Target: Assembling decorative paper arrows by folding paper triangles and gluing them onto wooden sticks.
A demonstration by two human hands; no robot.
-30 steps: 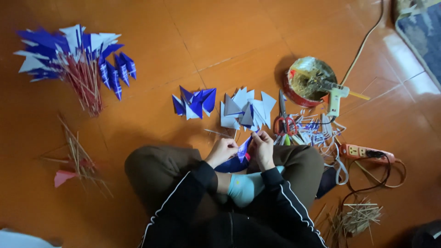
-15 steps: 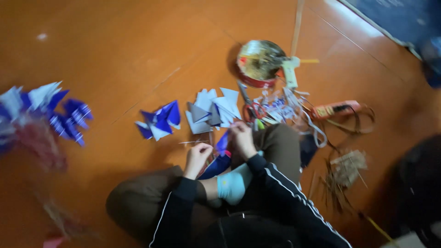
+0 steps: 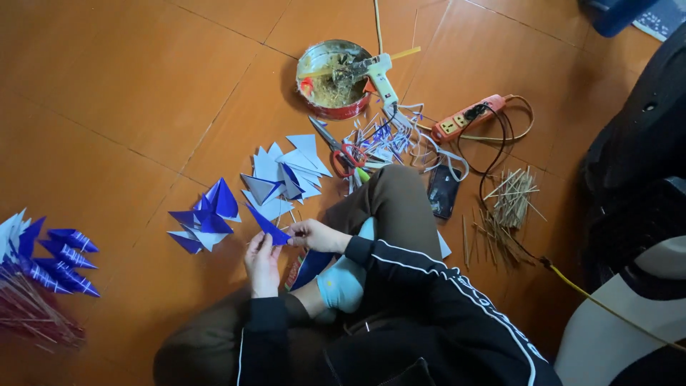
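I sit cross-legged on an orange tiled floor. My left hand point(image 3: 263, 263) and my right hand point(image 3: 317, 235) together hold a small blue folded paper piece point(image 3: 269, 226) just above my knee. A thin stick seems to lie under the paper, but I cannot tell for sure. Right in front of my hands lie a small heap of blue folded paper triangles point(image 3: 204, 221) and a heap of pale blue-white triangles point(image 3: 286, 175).
A round tin point(image 3: 330, 78) with a glue gun point(image 3: 377, 73) across it stands further out. Red-handled scissors point(image 3: 336, 149), paper scraps, an orange power strip point(image 3: 468, 118), a dark phone point(image 3: 443, 191) and a bundle of thin sticks point(image 3: 509, 200) lie at right. Finished blue paper flags on sticks point(image 3: 43, 264) lie at far left.
The camera view has swung right and closer, so the flags slid to the left edge. My hands have come lower and together on the blue paper piece.
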